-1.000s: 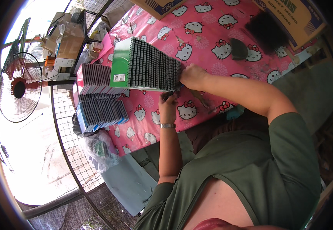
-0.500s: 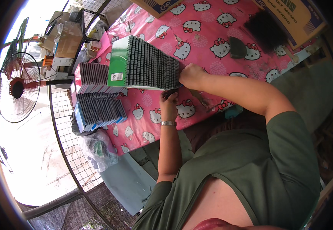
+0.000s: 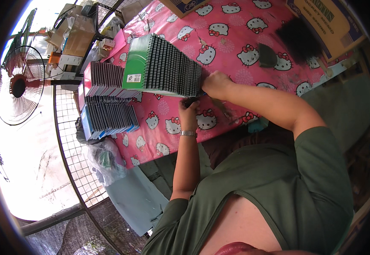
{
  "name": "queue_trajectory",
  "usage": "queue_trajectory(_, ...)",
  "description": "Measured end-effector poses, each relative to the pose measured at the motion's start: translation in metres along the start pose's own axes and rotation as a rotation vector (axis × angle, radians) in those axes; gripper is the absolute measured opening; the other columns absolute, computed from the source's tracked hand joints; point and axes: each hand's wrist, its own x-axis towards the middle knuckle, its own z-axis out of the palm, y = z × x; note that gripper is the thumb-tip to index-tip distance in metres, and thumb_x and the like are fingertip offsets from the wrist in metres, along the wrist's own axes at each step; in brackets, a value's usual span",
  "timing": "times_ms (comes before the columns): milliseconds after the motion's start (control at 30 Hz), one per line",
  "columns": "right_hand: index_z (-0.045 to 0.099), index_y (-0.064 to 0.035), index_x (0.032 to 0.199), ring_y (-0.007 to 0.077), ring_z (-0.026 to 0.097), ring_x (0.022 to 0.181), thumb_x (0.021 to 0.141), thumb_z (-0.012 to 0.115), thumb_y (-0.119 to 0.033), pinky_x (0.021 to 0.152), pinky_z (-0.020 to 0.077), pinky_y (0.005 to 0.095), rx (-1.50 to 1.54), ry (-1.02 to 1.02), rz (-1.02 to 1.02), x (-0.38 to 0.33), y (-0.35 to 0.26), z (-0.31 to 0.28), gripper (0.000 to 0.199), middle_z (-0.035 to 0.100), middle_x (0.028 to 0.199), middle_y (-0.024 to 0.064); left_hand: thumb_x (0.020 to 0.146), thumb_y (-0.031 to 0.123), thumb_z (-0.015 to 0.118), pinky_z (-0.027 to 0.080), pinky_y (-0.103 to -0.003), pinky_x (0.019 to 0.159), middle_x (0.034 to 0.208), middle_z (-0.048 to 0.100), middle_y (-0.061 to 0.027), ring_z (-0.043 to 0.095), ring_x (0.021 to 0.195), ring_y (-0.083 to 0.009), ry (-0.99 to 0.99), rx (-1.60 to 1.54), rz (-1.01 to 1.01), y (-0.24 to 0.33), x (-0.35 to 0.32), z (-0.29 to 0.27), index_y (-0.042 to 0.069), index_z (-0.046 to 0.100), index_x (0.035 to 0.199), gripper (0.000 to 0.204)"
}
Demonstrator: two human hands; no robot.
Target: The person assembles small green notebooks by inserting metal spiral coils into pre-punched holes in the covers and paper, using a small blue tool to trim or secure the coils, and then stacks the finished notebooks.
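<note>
The stack of green-covered spiral notebooks (image 3: pixel 168 68) lies on the worktop (image 3: pixel 163 140), its black coil bindings in a tight bank and the green cover at its left end. On that cover sits a white barcode label (image 3: pixel 134 78), its print too small to make out.

At the stack's right end, the right hand (image 3: pixel 217 85) is closed, with fingers curled at the edge; what it grips is hidden. The left hand (image 3: pixel 189 109), just below the stack's near corner, has its fingers closed on a dark object (image 3: pixel 189 102), perhaps part of a binding, though the view is too poor to be sure.

Left of the stack are pink-covered notebooks (image 3: pixel 105 80), with blue-covered notebooks (image 3: pixel 110 119) nearer the person. At the far right, a cardboard carton (image 3: pixel 329 25) carries dark printed lettering, beside a black bristly heap (image 3: pixel 297 38).
</note>
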Motion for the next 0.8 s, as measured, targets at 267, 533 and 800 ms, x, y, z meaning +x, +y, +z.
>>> queue_trajectory(267,0.071,-0.0078,0.096,0.0277,0.068,0.091,0.083,0.059,-0.017,0.093,0.049,0.0455,-0.194,0.409,-0.045,-0.014,0.016,0.029,0.019,0.071,0.092,0.0084,0.077,-0.002,0.073,0.049,-0.025,0.052,0.087,0.064,-0.0064,0.059,0.063,-0.0124,0.012,-0.01,0.034,-0.002,-0.002,0.003,0.003,0.051,0.105,0.036)
queue_trajectory(533,0.066,-0.0078,0.108,0.0287,0.061,0.108,0.088,0.057,-0.02,0.09,0.0451,0.053,-0.052,-0.066,-0.011,0.003,0.01,0.013,0.025,0.064,0.107,0.0122,0.078,-0.002,0.074,0.045,-0.024,0.049,0.083,0.062,-0.0056,0.055,0.056,-0.0109,0.126,0.226,0.069,-0.002,-0.003,0.018,0.003,0.049,0.107,0.038)
queue_trajectory(800,0.067,-0.0069,0.106,0.0287,0.063,0.103,0.086,0.058,-0.021,0.092,0.0458,0.0557,-0.238,0.356,-0.059,-0.009,0.01,0.026,0.026,0.066,0.104,0.0121,0.077,-0.003,0.074,0.045,-0.025,0.047,0.082,0.062,-0.0062,0.056,0.057,-0.0111,0.096,0.169,0.095,-0.005,-0.002,0.013,0.003,0.049,0.105,0.038)
